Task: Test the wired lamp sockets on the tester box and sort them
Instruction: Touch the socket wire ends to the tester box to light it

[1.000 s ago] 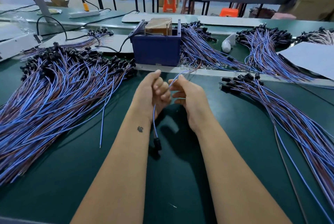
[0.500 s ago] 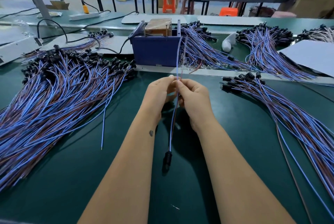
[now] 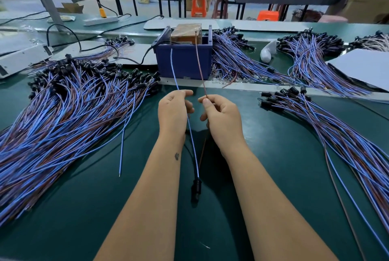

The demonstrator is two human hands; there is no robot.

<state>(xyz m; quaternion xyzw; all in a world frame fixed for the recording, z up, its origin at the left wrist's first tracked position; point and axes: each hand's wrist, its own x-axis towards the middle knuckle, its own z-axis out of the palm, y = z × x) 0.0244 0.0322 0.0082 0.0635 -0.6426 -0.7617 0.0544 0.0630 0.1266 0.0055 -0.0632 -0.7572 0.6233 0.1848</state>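
Socket [image 3: 196, 184] dangling, left hand [image 3: 173, 111] pinching blue wire [image 3: 173, 69], right hand [image 3: 221, 115] brown wire [image 3: 199, 65]

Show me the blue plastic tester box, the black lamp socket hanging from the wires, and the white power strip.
Blue plastic tester box [image 3: 185, 61]: head view, front wall.
Black lamp socket [image 3: 196, 187]: head view, body middle.
White power strip [image 3: 100, 21]: head view, top face.

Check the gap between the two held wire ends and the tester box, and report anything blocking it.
Nothing visible blocks it. The left hand pinches the blue wire, the right hand the brown wire, both ends raised toward the tester box.
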